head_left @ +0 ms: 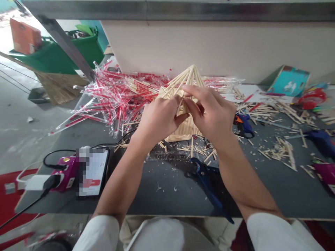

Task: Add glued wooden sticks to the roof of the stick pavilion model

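Well, the grey counter (162, 197) runs across the view, strewn with a heap of red-and-clear plastic wrappers (115, 99), loose wooden sticks (280, 150), a blue glue gun (243, 123) and a blue-handled tool (206, 181). At its middle, directly ahead of the person, stands a pyramid of wooden sticks (187, 78), its long sticks converging upward to a peak on the far side of the hands. Both hands are closed on its near face: the left hand (159, 120) curls in from the lower left, while the right hand (209, 111) sits higher, nearer the peak. Their fingers pinch sticks between them, though the exact grip is partly hidden.
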Action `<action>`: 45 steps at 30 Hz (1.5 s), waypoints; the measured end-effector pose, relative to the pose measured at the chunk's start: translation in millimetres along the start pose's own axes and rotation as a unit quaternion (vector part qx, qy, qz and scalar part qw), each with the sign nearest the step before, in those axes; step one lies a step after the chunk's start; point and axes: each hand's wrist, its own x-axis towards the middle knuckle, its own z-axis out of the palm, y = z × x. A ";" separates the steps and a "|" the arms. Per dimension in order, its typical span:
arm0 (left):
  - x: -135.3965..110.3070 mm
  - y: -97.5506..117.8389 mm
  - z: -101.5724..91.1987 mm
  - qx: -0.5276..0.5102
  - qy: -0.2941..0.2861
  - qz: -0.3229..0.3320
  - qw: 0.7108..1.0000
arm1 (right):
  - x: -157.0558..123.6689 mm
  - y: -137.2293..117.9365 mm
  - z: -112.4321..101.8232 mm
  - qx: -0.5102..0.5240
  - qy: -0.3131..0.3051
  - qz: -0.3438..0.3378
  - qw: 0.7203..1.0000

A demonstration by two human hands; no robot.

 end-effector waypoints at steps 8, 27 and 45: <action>-0.3 -0.1 -0.9 0.005 -0.001 0.002 1.000 | -2.2 3.9 2.4 0.018 -0.002 -0.020 1.000; 1.0 -2.4 2.8 -0.028 0.011 0.002 1.000 | 3.2 13.5 -7.0 0.058 -0.056 0.016 0.997; 0.2 -2.0 3.1 -0.028 0.019 0.007 0.999 | 3.4 13.5 -6.1 0.027 -0.103 0.011 0.994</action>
